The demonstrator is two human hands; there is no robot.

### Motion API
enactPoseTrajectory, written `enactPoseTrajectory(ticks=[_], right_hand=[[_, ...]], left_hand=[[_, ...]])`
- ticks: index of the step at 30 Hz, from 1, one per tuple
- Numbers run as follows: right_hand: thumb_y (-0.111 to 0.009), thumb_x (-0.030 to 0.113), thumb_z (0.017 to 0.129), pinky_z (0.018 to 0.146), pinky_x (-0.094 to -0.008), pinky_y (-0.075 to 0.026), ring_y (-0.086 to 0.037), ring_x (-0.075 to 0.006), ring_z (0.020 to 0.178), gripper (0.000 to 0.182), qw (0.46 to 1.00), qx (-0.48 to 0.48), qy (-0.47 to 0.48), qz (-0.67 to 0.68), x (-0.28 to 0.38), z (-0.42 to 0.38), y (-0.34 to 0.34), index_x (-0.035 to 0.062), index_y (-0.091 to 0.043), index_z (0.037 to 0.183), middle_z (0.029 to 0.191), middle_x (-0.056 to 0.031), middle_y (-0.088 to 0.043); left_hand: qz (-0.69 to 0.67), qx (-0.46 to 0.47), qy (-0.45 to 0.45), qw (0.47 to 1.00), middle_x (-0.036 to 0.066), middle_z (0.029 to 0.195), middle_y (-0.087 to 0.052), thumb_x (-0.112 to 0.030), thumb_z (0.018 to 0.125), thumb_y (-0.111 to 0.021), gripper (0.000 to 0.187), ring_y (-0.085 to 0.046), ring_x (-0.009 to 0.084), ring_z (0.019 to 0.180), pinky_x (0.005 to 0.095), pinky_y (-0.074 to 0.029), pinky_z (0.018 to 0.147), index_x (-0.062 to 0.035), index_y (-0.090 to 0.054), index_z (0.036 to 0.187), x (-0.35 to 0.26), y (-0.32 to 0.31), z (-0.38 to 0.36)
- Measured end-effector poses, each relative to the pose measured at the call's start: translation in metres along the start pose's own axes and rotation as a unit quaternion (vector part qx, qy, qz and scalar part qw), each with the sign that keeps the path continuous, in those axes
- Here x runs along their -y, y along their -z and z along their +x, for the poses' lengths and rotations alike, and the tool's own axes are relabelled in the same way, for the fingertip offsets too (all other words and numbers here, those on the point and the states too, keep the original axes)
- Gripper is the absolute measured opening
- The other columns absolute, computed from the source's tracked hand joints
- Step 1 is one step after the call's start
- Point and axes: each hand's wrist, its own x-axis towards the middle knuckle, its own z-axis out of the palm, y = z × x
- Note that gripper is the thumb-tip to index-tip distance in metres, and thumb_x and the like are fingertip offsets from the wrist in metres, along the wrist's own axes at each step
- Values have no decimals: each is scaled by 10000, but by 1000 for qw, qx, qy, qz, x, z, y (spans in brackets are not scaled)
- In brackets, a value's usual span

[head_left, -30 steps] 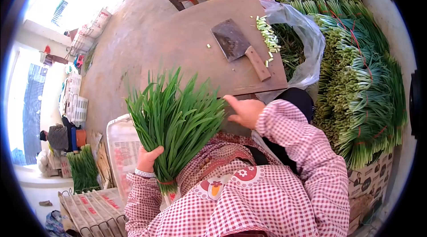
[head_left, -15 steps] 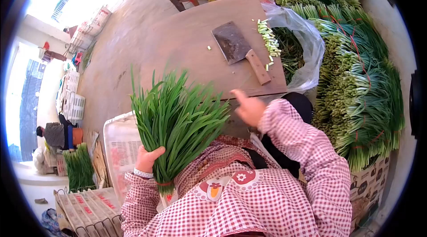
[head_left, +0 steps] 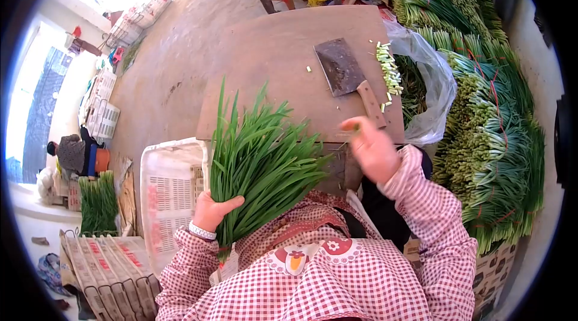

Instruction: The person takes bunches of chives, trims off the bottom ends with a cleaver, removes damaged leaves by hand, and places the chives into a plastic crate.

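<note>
My left hand is closed around the lower part of a bunch of garlic chives, whose leaves fan out up and to the right over my lap. A red band shows near its base. Apart from the bunch, my right hand is raised at the front edge of the wooden table. Its fingertips are pinched together, with a tiny greenish bit seeming to show between them, too small to name. Beyond that hand lies a cleaver with a wooden handle. Cut pale stem pieces are scattered along the table's right side.
A clear plastic bag of green trimmings hangs beside the table. Banded chive bundles are piled along the right wall. At my left stands a white plastic crate; flattened crates lie nearby. Another person is at the far left.
My view has shifted, so the table and cleaver appear further right. The right hand has turned, its index finger no longer stretched out. My left hand still holds the chives, now tilted more rightward.
</note>
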Motion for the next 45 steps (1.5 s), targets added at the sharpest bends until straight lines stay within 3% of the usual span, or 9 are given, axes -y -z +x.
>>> enactPoseTrajectory(ticks=[3,10,14,18,24,30,40,43,45], right_hand=[[-507,174,900,533,-449,-469,-611,-363,589,556,958,231,-13,-167,35,0,-21,91,-244,1382,681,-194,-611],[-444,226,924,628,-451,-482,-609,-378,713,216,946,211,96,-226,-6,5,-74,30,-504,994,765,-193,-619],[-433,202,945,550,-323,-453,-509,-206,538,249,996,-33,-30,72,-35,14,-42,18,-496,789,630,-102,-509],[-434,157,948,515,-226,-389,-470,-61,554,156,964,80,-122,224,5,11,-13,23,-510,916,659,-18,-531],[-486,142,912,630,-376,-447,-578,-315,683,227,991,-27,127,43,5,20,-78,-30,-501,1060,722,-167,-580],[-512,199,895,656,-415,-442,-566,-395,750,215,992,26,45,116,17,29,-88,-9,-563,911,772,-230,-565],[-547,221,845,671,-372,-435,-548,-276,705,202,990,54,-82,-97,-28,-2,51,23,-571,871,724,-148,-561],[-597,205,804,860,-415,-428,-575,-307,907,214,925,-149,98,-336,-49,-28,66,45,-625,944,854,-108,-622],[-601,186,799,836,-407,-443,-586,-300,881,222,958,-55,103,-261,-27,-37,65,41,-618,967,854,-113,-622]], left_hand=[[-3,7,5,1000,77,961,-673,16,725,-726,321,-633,136,825,277,-517,767,21,-631,1032,0,-4,3],[7,13,1,1000,76,966,-674,15,720,-734,313,-630,135,836,278,-515,779,11,-645,1020,-3,-14,2],[22,3,-9,1000,78,965,-675,-26,725,-744,309,-630,130,835,272,-514,780,12,-649,1017,-1,-15,6],[105,9,-3,994,73,946,-681,-112,722,-769,345,-630,114,826,263,-513,773,21,-647,1016,4,-12,10],[114,12,-5,993,67,939,-685,-132,711,-784,373,-632,111,824,262,-513,766,29,-643,1017,-4,-27,7],[108,17,-10,994,68,951,-684,-134,705,-790,392,-632,114,827,263,-513,770,33,-639,1025,-3,-29,6],[93,26,-15,995,60,1006,-656,-132,716,-782,472,-609,114,876,266,-497,811,22,-578,1113,2,-13,7],[21,63,-37,997,62,1080,-611,-91,782,-701,484,-578,127,953,282,-476,852,14,-496,1208,-3,-10,-2],[-8,54,-15,998,62,1079,-611,-93,795,-685,456,-578,126,948,280,-478,843,11,-505,1200,-8,-7,-8]])
